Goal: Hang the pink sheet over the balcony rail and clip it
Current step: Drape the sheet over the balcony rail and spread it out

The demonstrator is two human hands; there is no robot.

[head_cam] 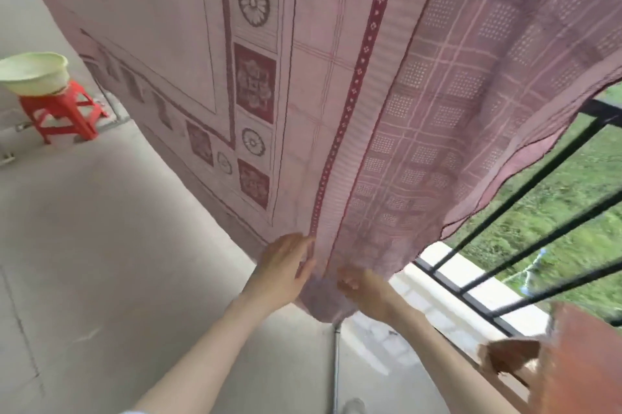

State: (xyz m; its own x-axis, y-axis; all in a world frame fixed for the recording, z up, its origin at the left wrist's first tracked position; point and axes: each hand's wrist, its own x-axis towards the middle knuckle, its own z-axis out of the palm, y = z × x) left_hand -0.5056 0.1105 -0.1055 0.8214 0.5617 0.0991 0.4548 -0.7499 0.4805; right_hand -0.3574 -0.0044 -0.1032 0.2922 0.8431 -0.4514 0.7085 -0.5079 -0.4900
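The pink sheet, patterned with dark red squares and flower motifs, hangs down over the black balcony rail and fills most of the view. Both my hands are at its bottom edge. My left hand lies against the cloth with straight fingers. My right hand has its fingers curled into the gathered lower corner of the sheet. No clip is visible.
Black railing bars run along the right above a white ledge, with green grass beyond. A red stool carrying a pale green basin stands at the left. An orange cloth hangs at the lower right. Grey concrete floor lies below.
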